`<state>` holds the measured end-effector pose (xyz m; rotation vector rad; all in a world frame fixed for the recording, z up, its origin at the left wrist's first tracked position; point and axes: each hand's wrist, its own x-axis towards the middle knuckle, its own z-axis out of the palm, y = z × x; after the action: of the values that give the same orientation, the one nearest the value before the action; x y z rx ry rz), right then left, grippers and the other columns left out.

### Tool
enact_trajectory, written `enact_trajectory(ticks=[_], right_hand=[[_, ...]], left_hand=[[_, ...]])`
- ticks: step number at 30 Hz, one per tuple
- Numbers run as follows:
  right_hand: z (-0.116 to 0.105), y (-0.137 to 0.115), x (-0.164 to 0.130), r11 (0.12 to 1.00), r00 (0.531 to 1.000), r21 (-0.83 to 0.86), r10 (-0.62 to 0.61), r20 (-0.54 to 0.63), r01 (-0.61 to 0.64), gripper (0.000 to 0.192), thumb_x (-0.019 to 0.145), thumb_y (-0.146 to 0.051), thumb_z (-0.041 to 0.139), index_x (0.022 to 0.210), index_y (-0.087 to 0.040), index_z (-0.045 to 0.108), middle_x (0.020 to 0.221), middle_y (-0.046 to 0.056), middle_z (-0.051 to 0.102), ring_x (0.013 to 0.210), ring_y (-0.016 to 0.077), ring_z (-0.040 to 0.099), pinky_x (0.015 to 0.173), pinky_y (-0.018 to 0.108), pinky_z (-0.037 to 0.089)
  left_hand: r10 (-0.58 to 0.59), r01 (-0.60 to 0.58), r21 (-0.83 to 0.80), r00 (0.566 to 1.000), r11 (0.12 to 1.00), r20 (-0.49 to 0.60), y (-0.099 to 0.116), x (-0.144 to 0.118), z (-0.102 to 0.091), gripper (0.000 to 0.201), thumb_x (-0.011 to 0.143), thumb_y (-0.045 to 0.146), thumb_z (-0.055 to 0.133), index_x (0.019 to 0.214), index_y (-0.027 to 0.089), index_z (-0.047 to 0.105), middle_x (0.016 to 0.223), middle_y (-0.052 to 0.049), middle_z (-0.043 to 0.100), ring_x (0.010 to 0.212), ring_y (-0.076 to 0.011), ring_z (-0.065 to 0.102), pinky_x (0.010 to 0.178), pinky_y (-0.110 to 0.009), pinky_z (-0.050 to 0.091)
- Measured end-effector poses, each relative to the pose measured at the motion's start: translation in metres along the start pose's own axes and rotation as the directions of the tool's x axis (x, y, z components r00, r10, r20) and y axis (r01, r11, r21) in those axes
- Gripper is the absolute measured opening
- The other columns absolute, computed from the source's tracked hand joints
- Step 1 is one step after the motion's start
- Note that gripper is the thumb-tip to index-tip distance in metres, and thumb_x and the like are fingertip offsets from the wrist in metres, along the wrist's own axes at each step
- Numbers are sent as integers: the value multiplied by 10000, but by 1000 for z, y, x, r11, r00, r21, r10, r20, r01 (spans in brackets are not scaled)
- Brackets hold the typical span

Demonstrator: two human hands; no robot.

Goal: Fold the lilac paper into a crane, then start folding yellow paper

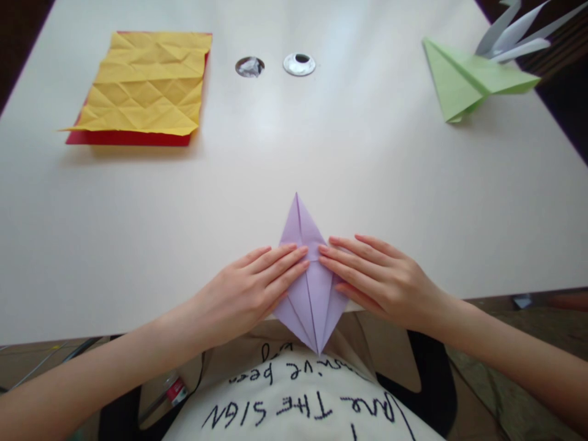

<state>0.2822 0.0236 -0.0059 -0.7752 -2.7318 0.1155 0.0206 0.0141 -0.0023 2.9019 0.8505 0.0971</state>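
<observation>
1. Both forearms are bare, with no sleeves in view, and come in from the lower left and lower right corners of the frame.
2. The left hand point(248, 291) and right hand point(381, 278) wear no rings, watch or gloves; the nails look short and unpainted.
3. At the bottom centre of the frame, the chest is covered by a cream top bearing black handwritten-style lettering, seen upside down.
4. The readable words include "THE SIGN"; the rest is too partial to make out.

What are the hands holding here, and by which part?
Both hands, left hand and right hand, press flat on the folded purple paper across its middle; fingers pin it to the table, nothing lifted.
</observation>
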Motion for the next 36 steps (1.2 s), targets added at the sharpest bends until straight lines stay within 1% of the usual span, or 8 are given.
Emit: enact_trajectory(ticks=[5,8,13,16,22,25,29,36], right_hand=[[1,16,7,999,983,-11,34,178,-33,659,888,-486,435,1417,-135,258,1438,98,346,1365,243,245,1089,492,259],[1,24,8,999,974,26,22,225,-28,712,876,-532,419,1438,-160,189,1464,93,294,1379,234,201,1101,496,220],[-2,30,5,998,987,26,45,152,-49,539,912,-379,437,1404,-203,302,1402,78,417,1347,225,292,1081,488,267],[-3,31,8,1000,996,9,11,88,-12,480,909,-327,461,1361,-189,382,1349,86,489,1303,226,377,1064,464,311],[0,31,20,996,997,-47,-71,35,73,518,851,-466,519,1269,-160,501,1228,118,586,1170,257,492,934,448,440],[0,32,23,996,996,-37,-86,23,87,479,864,-419,522,1257,-147,511,1197,111,605,1130,249,516,917,431,455],[-4,36,20,996,996,-12,-87,36,88,378,887,-319,512,1223,-148,536,1235,80,594,1159,220,516,977,413,424],[-7,38,11,998,997,27,-61,55,60,376,897,-251,498,1253,-130,499,1284,70,557,1231,191,470,1029,403,397]], left_hand=[[-54,54,7,998,999,7,-18,9,0,482,953,309,325,1408,154,283,1485,-42,268,1360,-187,272,1108,-366,252],[-45,45,2,999,999,15,-23,10,0,492,953,319,321,1412,149,272,1489,-44,258,1367,-188,254,1116,-369,228],[-45,45,-27,999,999,10,-23,9,0,488,949,305,324,1410,152,277,1481,-52,283,1363,-184,261,1115,-368,228],[-42,42,-58,999,997,0,-23,11,-1,480,939,301,341,1395,155,311,1467,-57,318,1349,-190,286,1105,-377,247],[-18,15,-43,996,999,-82,-26,23,0,488,919,387,388,1338,138,407,1354,-84,478,1228,-238,425,1016,-396,356],[8,-10,-18,995,1000,-94,-28,24,0,487,923,391,388,1336,133,408,1344,-90,487,1216,-237,438,1006,-383,367],[15,-14,6,996,1000,-85,-31,18,-2,460,932,366,386,1333,139,411,1380,-84,452,1251,-221,417,1030,-377,354],[-56,61,47,994,997,-93,-33,-6,-4,452,923,347,424,1324,140,428,1395,-91,433,1270,-227,414,1028,-383,372]])
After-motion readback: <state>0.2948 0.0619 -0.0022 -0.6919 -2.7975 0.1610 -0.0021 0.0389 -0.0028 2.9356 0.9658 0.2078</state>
